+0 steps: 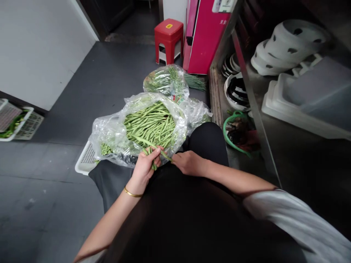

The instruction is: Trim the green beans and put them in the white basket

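My left hand [147,162] is closed round several green beans [154,166], with the thumb on top. One longer green bean [144,140] slants from above that hand down to my right hand [186,162], whose fingers pinch its lower end. Just beyond both hands lies a large heap of long green beans [150,122] in an opened clear plastic bag [128,106]. The bag rests in front of my knees, partly over a white perforated basket [85,159]. More beans show dimly through the plastic at its left side.
Behind stand another bag of greens [161,80], a red stool [168,36] and a pink cabinet [207,40]. A steel shelf [253,106] runs along the right, with a green-rimmed basket [225,133] below it. White crates [30,124] sit at far left.
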Demonstrator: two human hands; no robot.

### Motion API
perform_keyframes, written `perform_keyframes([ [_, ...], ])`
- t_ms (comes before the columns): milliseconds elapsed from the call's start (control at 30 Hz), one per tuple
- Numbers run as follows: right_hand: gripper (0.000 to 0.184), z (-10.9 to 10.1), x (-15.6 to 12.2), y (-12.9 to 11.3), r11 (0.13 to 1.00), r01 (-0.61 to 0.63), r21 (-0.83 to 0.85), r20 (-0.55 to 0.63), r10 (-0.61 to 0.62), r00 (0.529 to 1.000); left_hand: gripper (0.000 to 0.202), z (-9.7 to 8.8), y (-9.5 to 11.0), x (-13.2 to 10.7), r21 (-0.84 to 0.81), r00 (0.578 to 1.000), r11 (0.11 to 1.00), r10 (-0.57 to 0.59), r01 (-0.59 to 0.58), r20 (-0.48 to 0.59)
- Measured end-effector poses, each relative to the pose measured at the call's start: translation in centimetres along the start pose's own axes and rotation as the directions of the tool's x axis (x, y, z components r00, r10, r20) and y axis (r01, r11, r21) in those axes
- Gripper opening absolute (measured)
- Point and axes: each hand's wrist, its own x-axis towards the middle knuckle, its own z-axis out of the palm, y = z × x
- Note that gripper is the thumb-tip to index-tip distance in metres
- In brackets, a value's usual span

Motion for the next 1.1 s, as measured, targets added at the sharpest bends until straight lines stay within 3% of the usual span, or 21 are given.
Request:
perform_keyframes([
  [33, 0.026, -0.2, 0.2, -0.2, 0.998, 0.064, -0.025, 0.129, -0.06, 0.99, 0.017, 0.0, -0.1, -0.1, 0.082, 1.0, 0.996, 0.024, -0.024, 0.012],
  [100, 0.021, -0.8, 0.8, -0.8, 0.972, 0.231, 0.032, 0.33, -0.229, 0.916, 0.017, 0.2, 0.0, -0.4, 0.175, 0.998, 0.984, 0.021, -0.032, 0.061],
  [167, 0.021, -1.7, 1.5, -1.4, 0.93, 0.344, 0.129, 0.359, -0.367, 0.858, 0.019, 0.2, 0.3, -0.7, 0.151, 0.996, 0.988, -0.002, -0.012, 0.092],
  [233, 0.027, -2.9, 2.0, -1.4, 0.908, 0.344, 0.24, 0.274, -0.403, 0.873, 0.022, -0.1, 0.7, -1.0, 0.097, 0.997, 0.995, 0.003, -0.01, 0.074],
  [333, 0.031, -4.5, 2.8, 0.1, 0.873, 0.162, 0.461, 0.275, -0.313, 0.909, 0.024, -0.9, 1.1, -1.3, 0.113, 0.999, 0.994, 0.002, -0.007, 0.044],
  [400, 0.034, -4.8, 3.5, 1.7, 0.812, -0.069, 0.58, 0.356, -0.177, 0.917, 0.026, -1.3, 1.0, -1.5, 0.159, 0.998, 0.987, -0.024, 0.014, 0.061],
  [500, 0.037, -3.9, 4.8, 3.1, 0.554, -0.351, 0.755, 0.353, 0.108, 0.929, 0.025, -1.4, 0.9, -1.6, 0.279, 0.993, 0.96, -0.063, 0.031, 0.104],
  [567, 0.034, -2.8, 5.5, 3.0, 0.397, -0.368, 0.841, 0.319, 0.186, 0.929, 0.021, -1.2, 0.9, -1.6, 0.359, 0.992, 0.933, -0.053, 0.01, 0.111],
  [600, 0.033, -2.3, 5.8, 2.7, 0.362, -0.357, 0.861, 0.307, 0.19, 0.933, 0.019, -1.1, 0.9, -1.6, 0.384, 0.994, 0.924, -0.036, -0.004, 0.099],
  [667, 0.029, -1.4, 6.1, 2.0, 0.393, -0.335, 0.856, 0.267, 0.218, 0.939, 0.018, -0.9, 1.0, -1.5, 0.381, 0.999, 0.925, -0.008, -0.013, 0.054],
  [767, 0.024, -0.6, 5.9, 1.2, 0.648, -0.26, 0.716, 0.043, 0.331, 0.943, 0.021, -0.8, 0.8, -1.3, 0.253, 0.998, 0.966, -0.058, 0.051, 0.02],
  [833, 0.023, -0.1, 5.6, 0.8, 0.84, -0.17, 0.516, -0.17, 0.295, 0.94, 0.021, -0.8, 0.5, -1.2, 0.156, 0.995, 0.983, -0.097, 0.093, 0.014],
  [900, 0.025, 0.3, 5.1, 0.4, 0.941, -0.075, 0.331, -0.297, 0.179, 0.938, 0.02, -0.8, 0.2, -1.0, 0.094, 0.994, 0.99, -0.104, 0.105, -0.021],
  [1000, 0.03, 0.8, 4.6, -0.3, 0.965, 0.026, 0.263, -0.32, 0.062, 0.945, 0.019, -0.9, -0.2, -0.7, 0.014, 0.992, 0.996, -0.085, 0.087, -0.097],
  [1100, 0.031, 0.9, 4.4, -0.6, 0.869, 0.005, 0.495, -0.266, 0.146, 0.953, 0.02, -1.3, -0.2, -0.5, -0.054, 0.988, 0.998, -0.038, 0.03, -0.149],
])
